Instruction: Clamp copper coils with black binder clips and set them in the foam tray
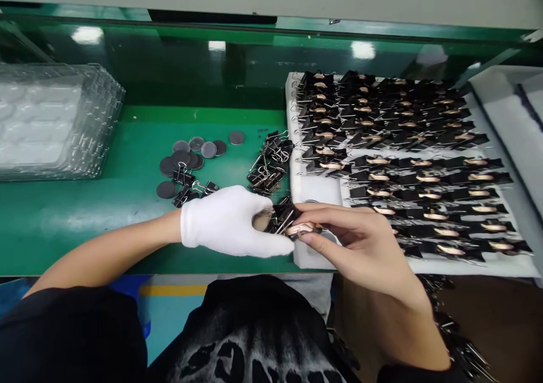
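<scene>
Left hand: the left hand (229, 220), in a white glove, sits at 6 o'clock on the tabletop (127, 202), its fingers closed around a black binder clip (283, 216).
Right hand: the bare right hand (360, 241) comes in from 5 o'clock and pinches a small copper-coloured part (302, 228) between thumb and forefinger.
Clip and part: the two touch between the two hands, just over the near left corner of the foam tray (314, 190); how far the part sits inside the clip cannot be told.
Foam tray: white, at 3 o'clock, filled with rows of clipped parts (416, 145), each a black clip with a copper-coloured piece showing.
Loose clips: a pile of binder clips (269, 165) lies at 12 o'clock from the hands, just beside the tray's left edge.
Grey discs: a scatter of round discs (186, 158) at 10 o'clock, some overlapping, with a few stray clips (189, 188) touching them.
Clear trays: a stack of moulded plastic trays (51, 123) at 9 o'clock, well apart from the hands.
Far right: a second white tray (504, 106) at 2 o'clock, partly out of frame.
</scene>
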Available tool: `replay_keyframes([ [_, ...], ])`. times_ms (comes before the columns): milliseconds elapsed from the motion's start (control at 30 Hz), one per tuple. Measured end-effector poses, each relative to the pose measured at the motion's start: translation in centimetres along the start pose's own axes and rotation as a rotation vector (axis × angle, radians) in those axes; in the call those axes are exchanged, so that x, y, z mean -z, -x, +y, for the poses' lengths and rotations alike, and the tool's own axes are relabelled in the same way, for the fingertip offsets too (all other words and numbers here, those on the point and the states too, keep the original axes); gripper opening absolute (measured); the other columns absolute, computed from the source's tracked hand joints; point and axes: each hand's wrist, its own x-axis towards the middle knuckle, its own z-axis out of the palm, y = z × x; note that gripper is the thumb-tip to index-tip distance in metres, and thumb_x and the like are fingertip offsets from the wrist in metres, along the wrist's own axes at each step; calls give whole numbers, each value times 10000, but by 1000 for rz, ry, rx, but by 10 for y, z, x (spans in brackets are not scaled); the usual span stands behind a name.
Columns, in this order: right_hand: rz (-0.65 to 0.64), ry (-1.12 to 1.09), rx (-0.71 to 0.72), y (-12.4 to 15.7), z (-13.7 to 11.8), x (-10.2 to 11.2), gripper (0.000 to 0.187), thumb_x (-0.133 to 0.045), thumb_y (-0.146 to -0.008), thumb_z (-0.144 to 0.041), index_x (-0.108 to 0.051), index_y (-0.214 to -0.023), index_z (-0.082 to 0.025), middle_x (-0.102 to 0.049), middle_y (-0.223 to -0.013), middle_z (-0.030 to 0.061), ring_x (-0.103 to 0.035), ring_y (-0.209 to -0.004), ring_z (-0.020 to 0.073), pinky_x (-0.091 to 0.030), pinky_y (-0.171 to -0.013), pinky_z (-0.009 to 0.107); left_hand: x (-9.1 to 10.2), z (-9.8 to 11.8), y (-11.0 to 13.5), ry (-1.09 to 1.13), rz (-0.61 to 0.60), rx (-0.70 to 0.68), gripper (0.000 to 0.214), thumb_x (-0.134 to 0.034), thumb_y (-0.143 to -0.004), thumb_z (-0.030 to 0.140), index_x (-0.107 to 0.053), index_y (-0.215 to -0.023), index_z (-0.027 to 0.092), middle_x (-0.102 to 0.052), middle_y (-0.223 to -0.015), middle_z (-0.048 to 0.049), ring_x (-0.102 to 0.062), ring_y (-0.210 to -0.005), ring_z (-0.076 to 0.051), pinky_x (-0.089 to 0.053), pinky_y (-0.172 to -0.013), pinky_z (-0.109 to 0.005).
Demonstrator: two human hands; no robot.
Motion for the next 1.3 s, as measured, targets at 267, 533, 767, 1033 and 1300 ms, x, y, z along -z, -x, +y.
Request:
replay_keyframes([
  [267, 4, -315, -190, -4, 8, -2, 77, -799, -868, -249, -816, -940, -230, -793, -1121, 77, -778, -947, 212, -666, -808, 302, -10, -5, -4, -223, 161, -35, 532, -564, -822, 666, -369, -600, 224, -314, -470, 55, -266, -433, -92, -190, -490, -283],
  [533, 263, -606, -322, -3, 13, -13, 138, -798, -898, -371, -808, -910, -234, -772, -837, 26, -681, -710, 123, -577, -652, 215, -6, -10, -5, 2, -65, -98, 509, -506, -932, 596, -394, -627, 204, -386, -505, 65, -310, -472, -83, -262, -508, -264],
  [767, 250, -513, -304, -6, 5, -5, 134, -810, -885, -367, -823, -946, -248, -780, -852, 29, -674, -697, 129, -570, -660, 229, -8, -8, -5, 138, -149, -17, 479, -497, -953, 553, -441, -634, 200, -457, -540, 53, -393, -525, -94, -312, -532, -258],
  [1033, 267, -477, -271, -7, -2, -8, 120, -812, -868, -334, -812, -947, -244, -781, -871, 19, -687, -725, 139, -577, -689, 248, -8, -3, -3, 70, -150, 3, 501, -509, -944, 549, -352, -611, 208, -343, -529, 70, -296, -514, -86, -258, -516, -265],
  [1300, 350, -449, -330, -1, -4, -23, 181, -830, -820, -346, -818, -962, -234, -788, -891, 30, -687, -756, 157, -561, -697, 260, -11, -3, -2, 64, -174, -21, 503, -487, -973, 520, -338, -614, 201, -317, -555, 66, -277, -540, -88, -238, -527, -269],
])
